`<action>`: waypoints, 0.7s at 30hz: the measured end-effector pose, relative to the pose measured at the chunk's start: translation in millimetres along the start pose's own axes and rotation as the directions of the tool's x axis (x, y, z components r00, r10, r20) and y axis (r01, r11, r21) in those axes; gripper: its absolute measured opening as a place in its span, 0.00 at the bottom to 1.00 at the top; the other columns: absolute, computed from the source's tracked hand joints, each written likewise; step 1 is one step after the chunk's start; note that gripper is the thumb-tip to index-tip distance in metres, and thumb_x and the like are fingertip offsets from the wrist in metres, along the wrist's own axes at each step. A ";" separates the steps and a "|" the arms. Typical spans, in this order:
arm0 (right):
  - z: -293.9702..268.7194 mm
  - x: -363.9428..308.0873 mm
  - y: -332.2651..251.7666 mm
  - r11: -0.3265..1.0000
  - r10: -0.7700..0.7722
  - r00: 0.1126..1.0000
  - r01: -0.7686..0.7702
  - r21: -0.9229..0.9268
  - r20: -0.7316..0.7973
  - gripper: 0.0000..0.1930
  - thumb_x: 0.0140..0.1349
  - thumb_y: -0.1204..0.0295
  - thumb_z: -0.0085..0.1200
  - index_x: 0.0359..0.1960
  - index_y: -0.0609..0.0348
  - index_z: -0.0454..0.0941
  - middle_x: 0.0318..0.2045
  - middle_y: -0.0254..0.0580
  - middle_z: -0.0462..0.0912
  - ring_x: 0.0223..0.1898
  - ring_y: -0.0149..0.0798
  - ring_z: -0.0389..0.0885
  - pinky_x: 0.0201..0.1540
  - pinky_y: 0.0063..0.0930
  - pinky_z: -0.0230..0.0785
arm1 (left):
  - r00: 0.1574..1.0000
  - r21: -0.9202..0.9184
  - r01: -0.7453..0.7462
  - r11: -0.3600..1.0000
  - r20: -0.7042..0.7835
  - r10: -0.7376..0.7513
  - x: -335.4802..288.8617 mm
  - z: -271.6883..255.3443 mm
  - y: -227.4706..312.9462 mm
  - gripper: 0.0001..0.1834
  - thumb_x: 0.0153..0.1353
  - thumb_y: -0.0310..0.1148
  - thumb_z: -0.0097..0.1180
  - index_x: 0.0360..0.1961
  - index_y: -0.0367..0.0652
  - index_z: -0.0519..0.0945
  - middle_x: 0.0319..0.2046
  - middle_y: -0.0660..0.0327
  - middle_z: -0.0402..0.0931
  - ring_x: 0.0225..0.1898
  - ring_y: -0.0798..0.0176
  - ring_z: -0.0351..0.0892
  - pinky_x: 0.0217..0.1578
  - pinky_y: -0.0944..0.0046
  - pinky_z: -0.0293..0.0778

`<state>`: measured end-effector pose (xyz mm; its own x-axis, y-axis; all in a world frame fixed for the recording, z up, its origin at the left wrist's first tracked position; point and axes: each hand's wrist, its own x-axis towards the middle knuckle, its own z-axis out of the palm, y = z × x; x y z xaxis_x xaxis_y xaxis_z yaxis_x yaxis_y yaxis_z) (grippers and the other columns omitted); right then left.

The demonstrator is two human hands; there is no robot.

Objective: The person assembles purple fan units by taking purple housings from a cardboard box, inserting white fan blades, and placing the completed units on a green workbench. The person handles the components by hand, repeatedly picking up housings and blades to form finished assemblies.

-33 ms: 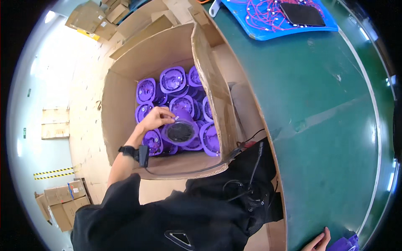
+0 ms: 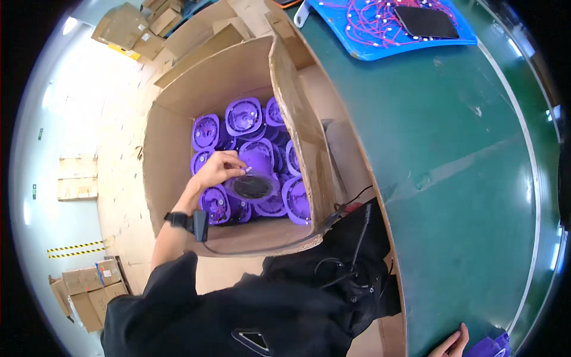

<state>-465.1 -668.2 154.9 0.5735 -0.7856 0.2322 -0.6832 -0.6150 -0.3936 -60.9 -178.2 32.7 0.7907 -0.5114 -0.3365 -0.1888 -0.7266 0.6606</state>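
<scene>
Inside the open cardboard box, my left hand [image 2: 219, 169] is closed in a pinch on the edge of a purple plastic housing [image 2: 257, 160]. The housing is tilted, with its dark round face toward the near side. A small white piece shows at my fingertips. Around and beneath it lie several more purple housings [image 2: 243, 116], most with their hollow side up. At the lower right edge, my right hand [image 2: 453, 342] lies on the green table with its visible fingers stretched out. Next to it is a purple part [image 2: 492, 346], cut off by the picture's rim.
The cardboard box [image 2: 309, 137] has a tall wall between the housings and the green table [image 2: 452, 196]. A blue tray [image 2: 364, 53] holds red-pink wires with white connectors and a black phone [image 2: 427, 22]. A black cable [image 2: 267, 245] runs along the box's near edge from my left wrist.
The held housing has tipped a little, so its dark face looks narrower. My left hand stays on its edge, and the right hand has hardly moved. The whole view has shifted slightly.
</scene>
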 end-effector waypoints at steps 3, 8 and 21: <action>-2.5 0.3 -0.8 0.998 -0.050 0.999 0.050 -0.040 -0.002 0.09 0.66 0.75 0.52 0.40 0.69 0.82 0.35 0.54 0.85 0.33 0.47 0.84 0.38 0.34 0.77 | 0.955 0.203 -0.212 0.956 -0.164 0.247 -6.2 -40.2 82.3 0.09 0.50 0.24 0.66 0.35 0.36 0.84 0.26 0.58 0.74 0.29 0.61 0.74 0.32 0.63 0.69; -13.6 1.4 3.9 0.999 0.004 0.997 -0.001 -0.045 0.071 0.09 0.64 0.76 0.52 0.41 0.66 0.82 0.36 0.55 0.85 0.35 0.47 0.85 0.40 0.32 0.77 | 0.669 0.277 -0.466 0.840 -0.511 0.540 -19.2 -78.6 189.6 0.10 0.58 0.31 0.61 0.32 0.36 0.74 0.28 0.60 0.68 0.31 0.63 0.67 0.34 0.66 0.64; -21.2 5.1 4.4 0.990 -0.091 0.995 0.085 0.115 0.042 0.08 0.61 0.80 0.51 0.39 0.61 0.82 0.31 0.50 0.83 0.28 0.44 0.83 0.34 0.30 0.74 | 0.015 0.561 -0.827 0.025 -0.022 1.000 152.4 7.1 374.6 0.11 0.48 0.26 0.62 0.34 0.39 0.76 0.30 0.60 0.72 0.32 0.57 0.75 0.30 0.60 0.73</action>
<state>-474.8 -676.4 173.2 0.6516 -0.7231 0.2291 -0.5752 -0.6679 -0.4723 -15.2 -531.6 224.1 -0.1639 -0.7240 0.6701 -0.9857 0.1475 -0.0817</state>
